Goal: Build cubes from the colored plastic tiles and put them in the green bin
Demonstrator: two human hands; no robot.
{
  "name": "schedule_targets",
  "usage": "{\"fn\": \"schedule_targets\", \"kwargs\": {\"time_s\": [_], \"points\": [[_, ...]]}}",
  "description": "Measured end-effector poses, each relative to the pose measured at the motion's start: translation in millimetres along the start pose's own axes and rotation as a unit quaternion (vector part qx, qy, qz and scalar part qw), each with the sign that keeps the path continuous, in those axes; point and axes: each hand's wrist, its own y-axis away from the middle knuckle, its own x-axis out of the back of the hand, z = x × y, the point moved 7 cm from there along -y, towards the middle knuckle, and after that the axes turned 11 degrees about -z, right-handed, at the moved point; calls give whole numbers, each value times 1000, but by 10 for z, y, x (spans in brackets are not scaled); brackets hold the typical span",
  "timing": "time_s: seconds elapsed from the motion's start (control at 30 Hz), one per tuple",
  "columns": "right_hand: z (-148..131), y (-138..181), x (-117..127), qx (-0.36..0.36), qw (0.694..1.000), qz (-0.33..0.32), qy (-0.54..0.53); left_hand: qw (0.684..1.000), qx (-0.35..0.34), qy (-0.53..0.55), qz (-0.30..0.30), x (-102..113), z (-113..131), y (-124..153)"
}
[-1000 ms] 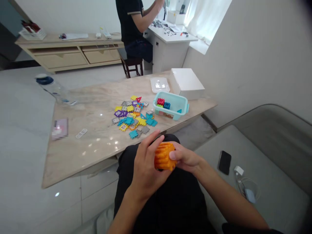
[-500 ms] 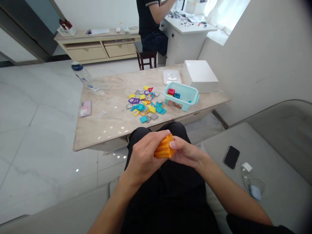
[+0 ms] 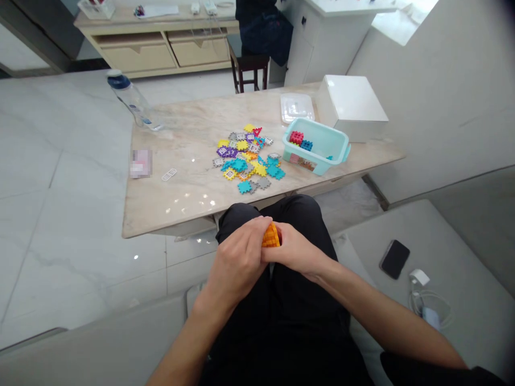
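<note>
Above my lap, a stack of orange interlocking tiles [image 3: 271, 236] is held between both hands. My left hand [image 3: 241, 254] wraps it from the left and over the top, closed. From the right, my right hand [image 3: 296, 249] grips the other side, fingers curled around it. Most of the stack is covered by the hands, so only a ridged orange part shows. On the table ahead lies a pile of loose notched tiles [image 3: 241, 165] in teal, yellow, purple and grey. To its right stands a light-blue plastic bin [image 3: 338, 138] with red and blue tile stacks [image 3: 296, 138] inside.
A clear bottle [image 3: 134, 102] with a blue cap stands at the table's left end. Behind the bin are a clear lid [image 3: 296, 107] and a white box [image 3: 354, 104]. A phone [image 3: 395, 259] and a charger cable [image 3: 428, 303] lie on the sofa. Another person sits beyond the table.
My right hand has closed further over the orange stack, hiding more of it. The view has tipped downward, so the far desk top is mostly cut off.
</note>
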Motion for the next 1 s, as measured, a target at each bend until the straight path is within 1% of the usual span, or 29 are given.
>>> {"fn": "schedule_targets", "kwargs": {"time_s": [0.13, 0.23, 0.33, 0.5, 0.63, 0.73, 0.8, 0.87, 0.93, 1.0], "points": [[151, -217, -33, -24, 1000, -11, -17, 999, 19, 2, -28, -60, -186, 67], [188, -357, -61, -34, 999, -19, -31, 999, 36, 3, -37, -60, -316, 110], [214, -467, -94, -42, 997, -37, -47, 998, 44, -15, -43, -51, -384, 149], [273, -532, -176, -42, 996, -43, -69, 996, 64, -44, -52, -25, -386, 214], [280, -455, -274, -29, 994, -40, -95, 994, 66, -49, -70, 27, -279, 270], [307, -320, -320, -47, 991, -53, -116, 994, 62, -10, -89, 108, -183, 330], [323, -217, -338, -62, 985, -70, -142, 992, 63, 44, -96, 169, -150, 383], [325, -126, -359, -69, 979, -90, -172, 988, 69, 113, -80, 229, -156, 436], [323, -58, -383, -71, 973, -102, -196, 981, 70, 175, -45, 263, -176, 479], [327, -17, -409, -72, 971, -102, -204, 975, 62, 210, -31, 226, -174, 495]]}}
